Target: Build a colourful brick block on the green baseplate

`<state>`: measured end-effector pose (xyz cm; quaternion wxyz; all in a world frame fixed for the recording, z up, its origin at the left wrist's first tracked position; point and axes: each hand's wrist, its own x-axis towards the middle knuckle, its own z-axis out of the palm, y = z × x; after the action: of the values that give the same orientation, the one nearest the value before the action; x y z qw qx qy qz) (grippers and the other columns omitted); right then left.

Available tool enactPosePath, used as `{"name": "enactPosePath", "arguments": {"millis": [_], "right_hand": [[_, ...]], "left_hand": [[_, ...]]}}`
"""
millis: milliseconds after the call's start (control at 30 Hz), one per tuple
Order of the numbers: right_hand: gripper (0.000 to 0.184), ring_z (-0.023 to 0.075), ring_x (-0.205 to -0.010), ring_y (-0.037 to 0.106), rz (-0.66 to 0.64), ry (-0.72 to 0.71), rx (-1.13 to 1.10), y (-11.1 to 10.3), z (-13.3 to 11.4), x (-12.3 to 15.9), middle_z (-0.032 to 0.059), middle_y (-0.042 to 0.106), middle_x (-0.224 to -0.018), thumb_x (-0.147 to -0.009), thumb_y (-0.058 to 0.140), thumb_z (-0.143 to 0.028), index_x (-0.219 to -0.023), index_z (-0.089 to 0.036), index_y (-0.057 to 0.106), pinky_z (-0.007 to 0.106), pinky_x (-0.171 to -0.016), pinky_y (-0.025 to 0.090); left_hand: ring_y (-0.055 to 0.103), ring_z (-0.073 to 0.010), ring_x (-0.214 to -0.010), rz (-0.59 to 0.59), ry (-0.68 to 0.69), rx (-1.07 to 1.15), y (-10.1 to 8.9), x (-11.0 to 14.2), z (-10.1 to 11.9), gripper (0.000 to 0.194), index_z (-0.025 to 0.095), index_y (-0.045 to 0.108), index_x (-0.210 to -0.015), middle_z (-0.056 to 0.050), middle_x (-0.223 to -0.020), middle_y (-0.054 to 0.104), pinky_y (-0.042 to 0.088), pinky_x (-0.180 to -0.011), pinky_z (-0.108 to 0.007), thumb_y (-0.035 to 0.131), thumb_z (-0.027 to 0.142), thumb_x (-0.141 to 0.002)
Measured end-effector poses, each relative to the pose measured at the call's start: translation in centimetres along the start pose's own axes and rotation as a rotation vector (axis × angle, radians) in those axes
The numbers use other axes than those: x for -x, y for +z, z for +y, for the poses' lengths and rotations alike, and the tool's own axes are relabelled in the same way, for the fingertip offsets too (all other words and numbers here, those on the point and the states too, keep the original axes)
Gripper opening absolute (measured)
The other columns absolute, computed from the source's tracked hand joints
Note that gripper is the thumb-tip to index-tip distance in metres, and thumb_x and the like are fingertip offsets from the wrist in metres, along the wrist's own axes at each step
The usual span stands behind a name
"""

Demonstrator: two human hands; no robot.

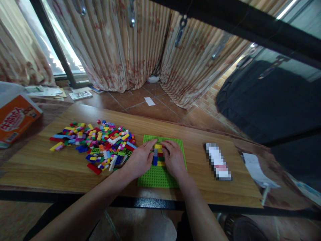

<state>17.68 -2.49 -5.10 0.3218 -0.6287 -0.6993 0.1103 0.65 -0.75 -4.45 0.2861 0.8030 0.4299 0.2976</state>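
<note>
A small build of toy bricks [155,160] in yellow, blue, grey, red and green sits on a green studded baseplate [160,179]. My left hand [141,160] lies along the left side of the build, its index finger stretched forward and its thumb apart near the grey and blue bricks. On the other side, my right hand [175,160] is bent over the build's right edge, fingers and thumb close together by the yellow brick [158,146] at the far end. The right fingertips partly hide the bricks, and whatever may be pinched there cannot be made out.
A heap of loose bricks [105,140] spreads over the wooden table [198,134] at the left. A phone [217,162] lies to the right. An orange-labelled plastic tub [18,117] stands at far left; papers [258,169] lie beyond the right edge.
</note>
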Motion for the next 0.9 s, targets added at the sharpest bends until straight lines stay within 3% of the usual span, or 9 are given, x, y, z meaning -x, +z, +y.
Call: {"name": "enactPosePath", "arguments": {"millis": [300,667,900], "right_hand": [[0.024,0.025,-0.109,0.056,0.011,0.008,0.02,0.34,-0.21,0.09,0.0105,0.065,-0.114,-0.091,0.05,-0.022,-0.099,-0.021,0.073,0.043,-0.096,0.046],[0.035,0.0283,-0.115,0.053,-0.1,-0.076,0.068,-0.1,-0.6,0.43,0.0105,0.061,-0.125,-0.09,0.055,-0.042,-0.117,-0.022,0.066,0.047,-0.098,0.042],[0.036,0.0281,-0.116,0.053,-0.117,-0.095,0.084,-0.01,-0.18,0.35,0.0111,0.061,-0.124,-0.091,0.056,-0.042,-0.119,-0.022,0.065,0.047,-0.096,0.042]], "left_hand": [[0.064,-0.0223,-0.109,0.043,0.031,-0.013,0.16,0.17,0.12,0.043,0.014,0.05,-0.13,-0.012,-0.118,0.066,0.053,-0.096,-0.039,0.044,0.01,-0.087],[0.066,-0.0227,-0.103,0.035,0.001,-0.004,-0.14,0.12,0.3,0.04,0.01,0.053,-0.127,-0.014,-0.113,0.069,0.054,-0.092,-0.038,0.042,0.01,-0.089],[0.068,-0.0198,-0.097,0.05,0.01,0.008,-0.38,0.15,0.47,0.039,0.012,0.053,-0.126,-0.01,-0.104,0.071,0.055,-0.088,-0.034,0.041,0.009,-0.089]]}}
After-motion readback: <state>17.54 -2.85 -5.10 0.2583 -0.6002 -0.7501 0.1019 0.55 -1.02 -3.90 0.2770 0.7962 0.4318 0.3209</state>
